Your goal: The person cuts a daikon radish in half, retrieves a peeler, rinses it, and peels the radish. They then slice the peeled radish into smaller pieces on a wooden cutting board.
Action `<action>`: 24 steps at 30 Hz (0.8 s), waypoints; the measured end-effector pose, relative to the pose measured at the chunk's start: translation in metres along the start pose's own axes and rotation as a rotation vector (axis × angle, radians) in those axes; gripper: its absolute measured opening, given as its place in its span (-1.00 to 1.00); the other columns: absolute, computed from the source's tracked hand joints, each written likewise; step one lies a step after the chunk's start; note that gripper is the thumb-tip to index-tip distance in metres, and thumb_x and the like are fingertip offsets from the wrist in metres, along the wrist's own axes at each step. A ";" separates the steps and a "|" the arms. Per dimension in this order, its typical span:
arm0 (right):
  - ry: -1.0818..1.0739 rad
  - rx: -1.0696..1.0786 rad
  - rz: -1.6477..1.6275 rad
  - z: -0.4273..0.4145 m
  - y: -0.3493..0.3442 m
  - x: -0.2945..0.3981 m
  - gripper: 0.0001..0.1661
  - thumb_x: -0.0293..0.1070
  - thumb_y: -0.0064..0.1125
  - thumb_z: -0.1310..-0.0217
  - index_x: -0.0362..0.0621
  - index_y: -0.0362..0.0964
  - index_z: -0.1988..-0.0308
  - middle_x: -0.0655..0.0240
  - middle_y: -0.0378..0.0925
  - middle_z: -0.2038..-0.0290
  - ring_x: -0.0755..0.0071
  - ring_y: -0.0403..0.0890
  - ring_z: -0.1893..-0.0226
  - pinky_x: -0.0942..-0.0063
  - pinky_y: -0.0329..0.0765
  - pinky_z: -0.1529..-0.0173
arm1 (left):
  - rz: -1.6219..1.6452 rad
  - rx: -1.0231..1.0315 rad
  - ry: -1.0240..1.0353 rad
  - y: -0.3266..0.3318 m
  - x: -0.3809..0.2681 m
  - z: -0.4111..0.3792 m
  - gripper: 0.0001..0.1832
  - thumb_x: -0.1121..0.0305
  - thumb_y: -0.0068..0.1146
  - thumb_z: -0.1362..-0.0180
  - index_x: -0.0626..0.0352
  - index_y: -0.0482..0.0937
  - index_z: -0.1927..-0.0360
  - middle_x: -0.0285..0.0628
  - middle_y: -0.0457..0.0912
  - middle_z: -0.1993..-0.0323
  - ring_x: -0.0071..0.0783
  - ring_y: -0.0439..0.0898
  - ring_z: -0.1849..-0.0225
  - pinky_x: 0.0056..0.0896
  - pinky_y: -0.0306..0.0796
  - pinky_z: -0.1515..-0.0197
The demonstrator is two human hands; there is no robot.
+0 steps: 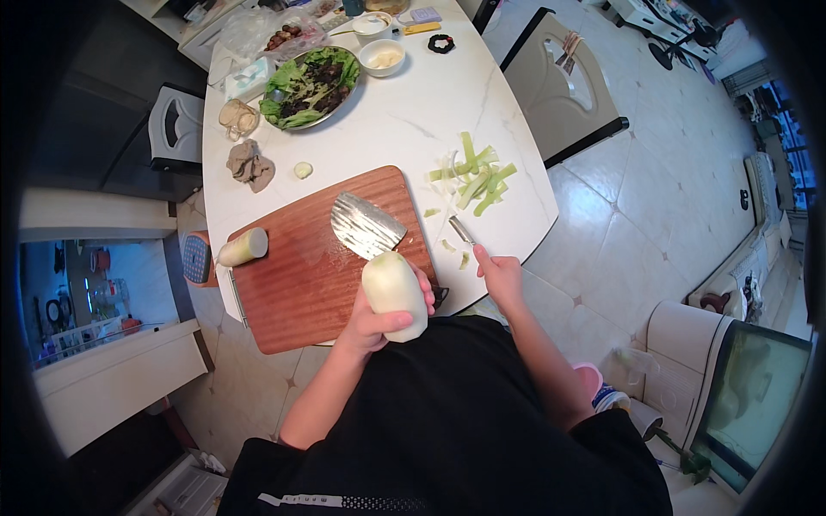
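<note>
My left hand [377,320] grips a pale, peeled piece of white radish [395,293], held over the near edge of a wooden cutting board [303,284]. In my right hand [500,277] is a metal peeler [461,230], its head pointing away from me above the white table. A broad kitchen knife [366,224] with a ridged blade lies on the board; the radish covers part of it. At the board's left edge rests another radish piece [245,248] with a flat cut end. Green-white peelings [477,174] are heaped beyond the peeler.
A metal bowl of leafy greens [311,89] stands at the far left, near white bowls [382,58]. A crumpled cloth [250,166] and a garlic-like white piece [302,169] lie beyond the board. Chairs [561,80] flank the table [413,122].
</note>
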State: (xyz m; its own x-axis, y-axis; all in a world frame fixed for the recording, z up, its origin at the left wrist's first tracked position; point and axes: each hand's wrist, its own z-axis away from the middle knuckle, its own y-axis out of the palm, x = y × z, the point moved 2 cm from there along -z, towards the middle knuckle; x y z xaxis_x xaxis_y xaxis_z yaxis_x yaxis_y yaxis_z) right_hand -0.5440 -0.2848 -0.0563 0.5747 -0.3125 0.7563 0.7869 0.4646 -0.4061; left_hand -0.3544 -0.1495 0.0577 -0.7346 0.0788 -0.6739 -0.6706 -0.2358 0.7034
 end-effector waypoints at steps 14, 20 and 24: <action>-0.236 0.383 -0.319 0.079 -0.009 0.104 -0.43 -0.09 0.13 -0.38 -0.24 0.50 0.64 0.57 0.36 0.70 0.74 0.25 0.62 0.64 0.14 0.51 | 0.020 -0.059 -0.077 -0.020 0.013 -0.006 -0.25 0.35 0.50 0.11 0.24 0.35 -0.16 -0.08 0.55 0.01 -0.27 0.63 0.06 -0.25 0.58 0.03; -0.265 0.417 -0.285 0.082 -0.002 0.093 -0.43 -0.08 0.21 -0.33 -0.27 0.50 0.64 0.53 0.40 0.70 0.74 0.33 0.61 0.65 0.25 0.50 | -0.268 -0.141 -0.053 -0.009 0.008 -0.008 -0.32 0.46 0.50 0.15 0.22 0.39 -0.09 -0.17 0.62 0.15 -0.41 0.63 0.13 -0.35 0.55 0.06; -0.152 0.486 -0.365 0.083 -0.006 0.099 -0.42 -0.12 0.20 -0.34 -0.23 0.45 0.69 0.54 0.37 0.72 0.74 0.28 0.64 0.63 0.17 0.52 | -0.321 -0.119 -0.039 -0.016 0.012 -0.002 -0.36 0.47 0.48 0.16 0.21 0.40 -0.04 -0.18 0.61 0.15 -0.43 0.63 0.14 -0.34 0.54 0.05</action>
State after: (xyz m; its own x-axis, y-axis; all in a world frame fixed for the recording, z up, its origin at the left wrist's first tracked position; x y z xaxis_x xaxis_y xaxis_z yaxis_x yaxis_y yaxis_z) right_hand -0.5101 -0.2497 0.0635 0.2220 -0.4177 0.8811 0.7140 0.6850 0.1448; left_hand -0.3522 -0.1470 0.0372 -0.4927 0.2041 -0.8459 -0.8532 -0.3042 0.4236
